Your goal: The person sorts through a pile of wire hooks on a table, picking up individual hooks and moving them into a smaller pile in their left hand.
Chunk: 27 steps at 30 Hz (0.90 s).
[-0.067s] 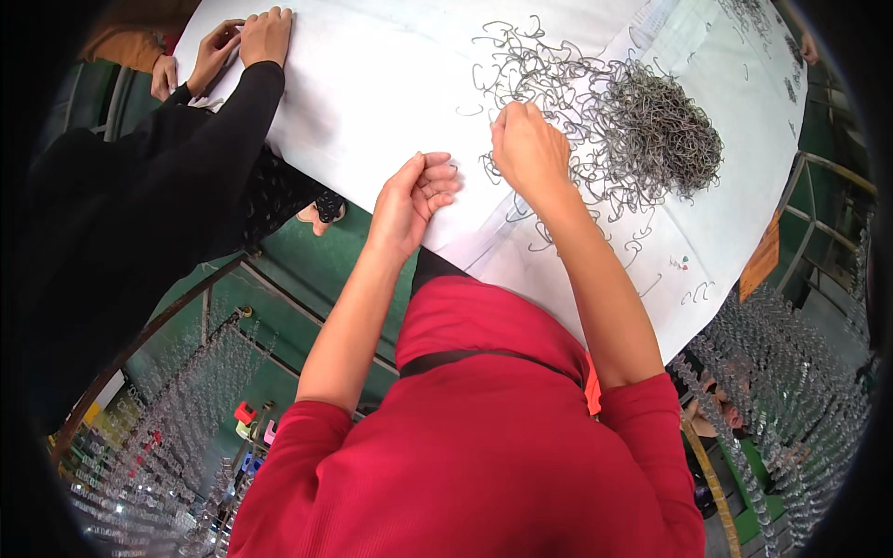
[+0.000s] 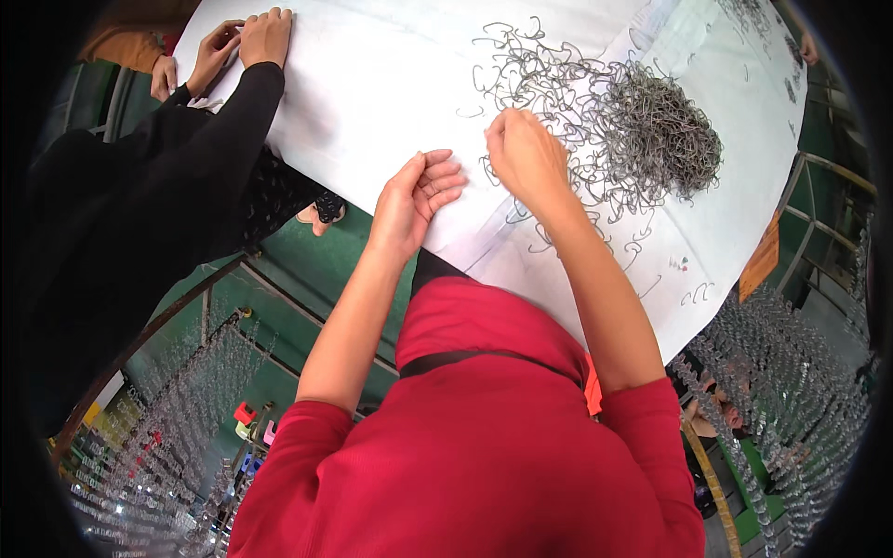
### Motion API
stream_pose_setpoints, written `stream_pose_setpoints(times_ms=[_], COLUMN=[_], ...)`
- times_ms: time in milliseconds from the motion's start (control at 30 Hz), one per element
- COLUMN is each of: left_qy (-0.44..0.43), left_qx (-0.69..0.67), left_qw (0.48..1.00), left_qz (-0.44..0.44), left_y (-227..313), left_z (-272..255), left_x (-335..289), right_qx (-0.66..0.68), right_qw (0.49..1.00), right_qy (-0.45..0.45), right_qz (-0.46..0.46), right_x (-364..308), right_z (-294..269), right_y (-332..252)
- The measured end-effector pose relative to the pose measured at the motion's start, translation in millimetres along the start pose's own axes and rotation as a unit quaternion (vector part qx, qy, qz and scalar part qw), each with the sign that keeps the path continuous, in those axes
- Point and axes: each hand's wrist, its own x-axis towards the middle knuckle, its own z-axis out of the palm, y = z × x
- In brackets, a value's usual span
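Observation:
A dense heap of dark metal wire hooks (image 2: 662, 138) lies on the white-covered table (image 2: 372, 84), with loose hooks (image 2: 539, 70) scattered around its left side. My right hand (image 2: 528, 156) is closed, knuckles up, at the left edge of the scattered hooks. Its fingertips are hidden, so what they pinch, if anything, cannot be made out. To the left, over the table's near edge, my left hand (image 2: 416, 200) is turned palm up. Its fingers are loosely bent and apart, and no hook shows in it.
At the far left, a person in black sleeves has both hands (image 2: 244, 48) on the table. Another person's hand (image 2: 164, 78) is beside them. A few hooks (image 2: 698, 293) lie near the right edge. Strings of clear spiral pieces (image 2: 791, 391) hang at lower right.
My right hand has shifted slightly left and toward me, nearer my left hand. The fingers of my left hand have straightened a little. The heap has not moved.

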Motion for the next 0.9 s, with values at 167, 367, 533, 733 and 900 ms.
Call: stream_pose_setpoints(times_ms=[167, 367, 533, 733, 900], left_qy=[0.003, -0.042, 0.064, -0.027, -0.013], left_qx=[-0.098, -0.085, -0.09, -0.166, -0.174], left_qw=[0.995, 0.995, 0.993, 0.986, 0.985], left_qz=[0.008, 0.023, 0.037, 0.011, -0.001], left_y=[1, -3, 10, 4, 8], left_z=[7, -30, 2, -17, -17], left_x=[7, 22, 10, 20, 17], right_qx=[0.092, -0.056, 0.085, -0.033, -0.107], right_qw=[0.993, 0.992, 0.987, 0.999, 0.993], right_qy=[-0.042, 0.014, -0.05, 0.026, 0.017], right_qz=[-0.059, -0.109, -0.123, -0.022, 0.054], right_x=[-4, 23, -5, 6, 1], right_z=[-9, 17, 1, -8, -26], right_y=[-9, -9, -32, 7, 20])
